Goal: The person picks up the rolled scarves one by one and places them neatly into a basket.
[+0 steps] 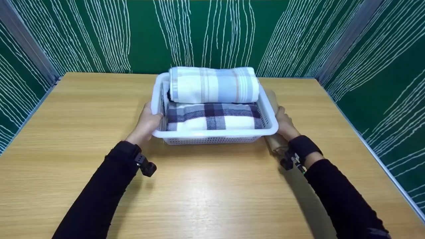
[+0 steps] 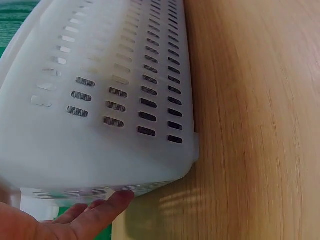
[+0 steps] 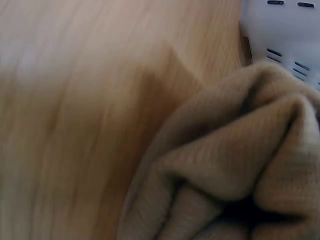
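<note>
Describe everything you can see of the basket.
The basket is rectangular, white and looks plastic, with slotted walls and a rounded rim. Open side up, it holds a checked cloth and, at the far end, a striped one. The left hand grips its left side; the right hand is at its right. Whether its base touches the table is unclear.

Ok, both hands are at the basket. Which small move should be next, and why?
I would probably ease the right hand off the white perforated plastic basket and take the rolled tan cloth, with the left hand steadying the rim. The tan cloth lies outside, close beside the right hand, while the blue-and-white plaid cloth already sits inside.
</note>
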Demonstrator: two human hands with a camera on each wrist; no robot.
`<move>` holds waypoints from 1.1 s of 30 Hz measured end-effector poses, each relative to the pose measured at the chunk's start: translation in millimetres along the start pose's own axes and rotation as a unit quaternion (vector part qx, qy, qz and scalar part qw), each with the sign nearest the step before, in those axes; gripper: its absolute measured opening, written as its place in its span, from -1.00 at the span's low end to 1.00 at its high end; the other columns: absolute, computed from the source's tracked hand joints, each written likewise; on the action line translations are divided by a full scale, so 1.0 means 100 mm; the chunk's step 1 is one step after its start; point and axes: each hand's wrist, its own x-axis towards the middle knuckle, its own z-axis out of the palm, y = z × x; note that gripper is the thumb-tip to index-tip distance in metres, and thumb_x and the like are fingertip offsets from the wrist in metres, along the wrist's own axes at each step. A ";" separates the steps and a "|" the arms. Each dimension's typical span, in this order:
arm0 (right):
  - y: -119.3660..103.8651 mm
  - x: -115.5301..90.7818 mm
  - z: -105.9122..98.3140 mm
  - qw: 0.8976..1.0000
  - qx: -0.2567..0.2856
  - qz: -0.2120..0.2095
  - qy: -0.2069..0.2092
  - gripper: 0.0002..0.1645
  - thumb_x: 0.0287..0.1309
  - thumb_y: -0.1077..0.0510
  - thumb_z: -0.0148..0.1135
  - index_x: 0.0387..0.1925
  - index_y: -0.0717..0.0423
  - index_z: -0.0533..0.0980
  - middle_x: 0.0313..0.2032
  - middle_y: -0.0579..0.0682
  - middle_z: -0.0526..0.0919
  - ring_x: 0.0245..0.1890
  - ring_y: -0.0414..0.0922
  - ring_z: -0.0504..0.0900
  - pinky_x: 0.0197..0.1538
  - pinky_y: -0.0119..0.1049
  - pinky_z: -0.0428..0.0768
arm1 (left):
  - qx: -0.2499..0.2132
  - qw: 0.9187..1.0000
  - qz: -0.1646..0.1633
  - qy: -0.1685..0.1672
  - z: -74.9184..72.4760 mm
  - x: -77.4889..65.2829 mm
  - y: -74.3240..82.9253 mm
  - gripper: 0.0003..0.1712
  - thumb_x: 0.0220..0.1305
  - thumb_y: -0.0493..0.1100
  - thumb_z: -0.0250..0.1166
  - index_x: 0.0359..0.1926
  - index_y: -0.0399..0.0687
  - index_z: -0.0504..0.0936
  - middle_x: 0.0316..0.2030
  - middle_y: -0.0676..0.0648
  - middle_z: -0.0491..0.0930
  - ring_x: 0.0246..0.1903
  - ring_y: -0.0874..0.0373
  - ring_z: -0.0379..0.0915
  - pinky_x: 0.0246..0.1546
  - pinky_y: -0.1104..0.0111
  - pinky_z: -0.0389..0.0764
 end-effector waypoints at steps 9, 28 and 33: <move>0.05 -0.08 -0.02 1.000 -0.005 -0.025 0.001 0.20 -0.03 0.04 0.33 0.35 0.47 -0.23 0.14 0.60 0.24 0.13 0.40 0.31 0.15 0.20 0.33 | -0.012 1.000 0.008 0.004 0.00 -0.01 0.00 -0.34 0.29 -0.52 -0.17 0.40 -0.38 -0.08 0.36 -0.36 0.04 0.33 -0.20 0.01 0.30 0.01 0.14; 0.35 -0.39 -0.12 0.990 0.090 -0.068 -0.089 0.23 -0.03 0.24 0.34 0.40 0.35 -0.31 0.28 0.49 0.05 0.19 0.26 0.19 0.28 0.06 0.11 | -0.015 1.000 -0.006 0.005 0.01 0.00 -0.03 -0.40 0.37 -0.45 -0.15 0.39 -0.38 -0.07 0.35 -0.36 0.05 0.33 -0.19 0.03 0.29 0.03 0.18; 0.43 -0.47 -0.16 0.990 0.077 -0.067 -0.096 0.24 -0.01 0.15 0.39 0.41 0.30 -0.29 0.25 0.45 0.12 0.17 0.23 0.22 0.25 0.06 0.14 | -0.024 1.000 -0.006 0.000 0.00 0.00 -0.03 -0.38 0.37 -0.45 -0.15 0.40 -0.36 -0.08 0.36 -0.35 0.05 0.32 -0.18 0.04 0.29 0.04 0.19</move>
